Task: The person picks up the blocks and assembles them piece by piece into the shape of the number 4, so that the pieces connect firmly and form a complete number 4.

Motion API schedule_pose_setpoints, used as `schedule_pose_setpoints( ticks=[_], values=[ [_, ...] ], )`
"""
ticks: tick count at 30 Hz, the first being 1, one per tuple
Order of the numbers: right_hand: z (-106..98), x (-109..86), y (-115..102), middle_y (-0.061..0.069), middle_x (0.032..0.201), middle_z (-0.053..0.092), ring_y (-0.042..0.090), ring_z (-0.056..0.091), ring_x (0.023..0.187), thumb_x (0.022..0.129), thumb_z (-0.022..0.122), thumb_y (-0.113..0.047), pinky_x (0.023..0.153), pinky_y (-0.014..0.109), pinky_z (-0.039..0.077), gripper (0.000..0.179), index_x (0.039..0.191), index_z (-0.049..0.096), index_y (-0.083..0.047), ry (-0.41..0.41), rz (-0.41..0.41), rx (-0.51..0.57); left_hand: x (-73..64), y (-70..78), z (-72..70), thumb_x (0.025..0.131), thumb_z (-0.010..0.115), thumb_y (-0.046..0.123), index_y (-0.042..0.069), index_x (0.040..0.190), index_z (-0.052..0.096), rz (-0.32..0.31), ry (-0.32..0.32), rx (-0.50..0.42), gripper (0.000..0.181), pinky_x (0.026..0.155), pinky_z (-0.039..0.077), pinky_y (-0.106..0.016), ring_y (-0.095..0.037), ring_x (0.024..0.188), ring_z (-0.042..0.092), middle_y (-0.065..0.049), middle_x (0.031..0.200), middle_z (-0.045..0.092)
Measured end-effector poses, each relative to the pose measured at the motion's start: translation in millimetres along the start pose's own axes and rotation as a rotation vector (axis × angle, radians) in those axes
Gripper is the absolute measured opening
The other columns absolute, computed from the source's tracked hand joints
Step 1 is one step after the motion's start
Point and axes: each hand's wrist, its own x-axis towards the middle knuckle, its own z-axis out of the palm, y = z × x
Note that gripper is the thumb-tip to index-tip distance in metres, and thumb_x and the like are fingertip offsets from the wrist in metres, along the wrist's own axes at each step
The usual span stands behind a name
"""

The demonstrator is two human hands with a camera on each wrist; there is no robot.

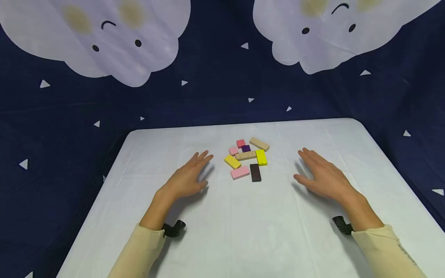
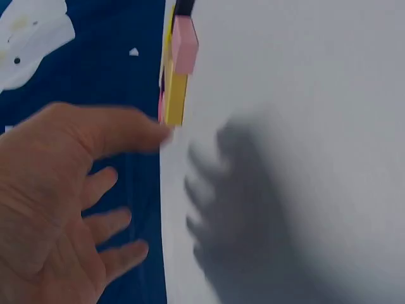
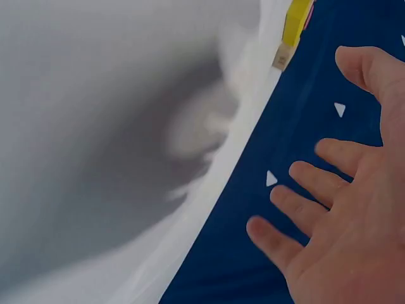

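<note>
Closest are the two hands. The left hand (image 1: 186,178) is on the left of the blocks, and the right hand (image 1: 325,175) is on the right, a bit farther from them. They are well apart, with loose, spread fingers. Nothing is in them and they touch no block. Their shadows and the wrist views make them look lifted over the white surface (image 1: 267,231).

Between the hands, a little past them, the blocks lie flat in a loose bunch. They look like hard, light little wooden bricks, so they should not squish or break easily. The smooth painted ones might slide a bit.

In front are the dark brown block (image 1: 255,172) and the big pink block (image 1: 240,173). They are side by side; I can't tell if they touch. Both look easy to pinch by the long sides with a thumb and finger.

Next come the yellow block (image 1: 232,161), the bright yellow block (image 1: 261,157) and the marked tan block (image 1: 245,155). That tan one sits between neighbors, so its middle is the best spot to hold.

Behind are the small pink block (image 1: 233,151), the purple block (image 1: 246,148) and the red block (image 1: 241,143). These need just fingertips. The plain tan block (image 1: 259,144) lies slanted at the back right, good to grab around its middle.
</note>
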Motion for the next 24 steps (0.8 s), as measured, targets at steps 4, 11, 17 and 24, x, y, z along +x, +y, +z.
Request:
schedule_pose_setpoints(
  ticks=[4, 11, 17, 24],
  values=[
    [5.4, 3.3, -8.1, 0.004, 0.142, 0.028, 0.027, 0.025, 0.128, 0.081, 0.05, -0.056, 0.095, 0.05, 0.027, 0.07, 0.137, 0.037, -0.014, -0.016, -0.031, 0.031, 8.6, 11.2, -0.2, 0.076, 0.062, 0.014, 0.027, 0.139, 0.03, 0.09, -0.038, -0.013, 0.072, 0.092, 0.036, -0.043, -0.015, 0.129, 0.024, 0.007, 0.143, 0.026],
    [12.8, 9.8, -26.7, 0.002, 0.123, 0.048, 0.023, 0.041, 0.116, 0.081, 0.061, -0.041, 0.089, 0.047, 0.035, 0.045, 0.118, 0.055, -0.016, -0.036, -0.111, 0.069, 26.9, 28.6, 2.7, 0.076, 0.064, 0.009, 0.014, 0.115, 0.057, 0.197, -0.024, -0.049, 0.04, 0.09, 0.039, -0.037, -0.015, 0.111, 0.044, 0.002, 0.119, 0.049],
    [16.9, 18.5, -40.7, -0.001, 0.118, 0.051, 0.02, 0.044, 0.112, 0.079, 0.064, -0.038, 0.088, 0.043, 0.037, 0.041, 0.114, 0.057, -0.017, -0.019, -0.168, 0.088, 38.9, 36.9, 6.4, 0.074, 0.066, 0.004, 0.02, 0.119, 0.055, 0.206, -0.037, -0.037, 0.049, 0.09, 0.039, -0.036, -0.012, 0.114, 0.04, 0.006, 0.124, 0.045],
    [24.1, 29.2, -53.4, -0.003, 0.118, 0.05, 0.018, 0.044, 0.112, 0.078, 0.065, -0.039, 0.088, 0.043, 0.038, 0.04, 0.111, 0.06, -0.017, -0.027, -0.202, 0.082, 48.7, 43.4, 10.8, 0.072, 0.065, 0.003, 0.018, 0.118, 0.056, 0.245, -0.052, -0.033, 0.049, 0.089, 0.039, -0.035, -0.012, 0.113, 0.042, 0.007, 0.123, 0.047]
  ],
)
